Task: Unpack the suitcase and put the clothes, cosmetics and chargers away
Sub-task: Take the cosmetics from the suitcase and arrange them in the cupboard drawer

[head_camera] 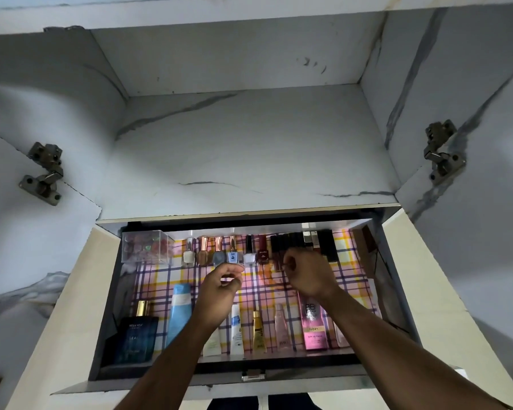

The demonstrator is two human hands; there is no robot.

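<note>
Two rows of cosmetics already lie in the open drawer (107, 306), on its plaid liner (353, 261). Back row: nail polish bottles (219, 255) and dark lipsticks (323, 241), beside a clear box (147, 247) at the left corner. Front row: a perfume box (138, 338), a blue tube (179, 312), smaller tubes and a pink BB cream tube (313, 327).

Judgement: the cosmetics stage appears largely complete. The suitcase, clothes and chargers are not in view, so their status cannot be determined.

Both hands hover over the bare middle of the liner, between the rows. The left hand (219, 287) has loosely curled fingers and holds nothing visible. The right hand (307, 272) is curled just in front of the lipsticks; whether it pinches a small item cannot be determined.
</note>
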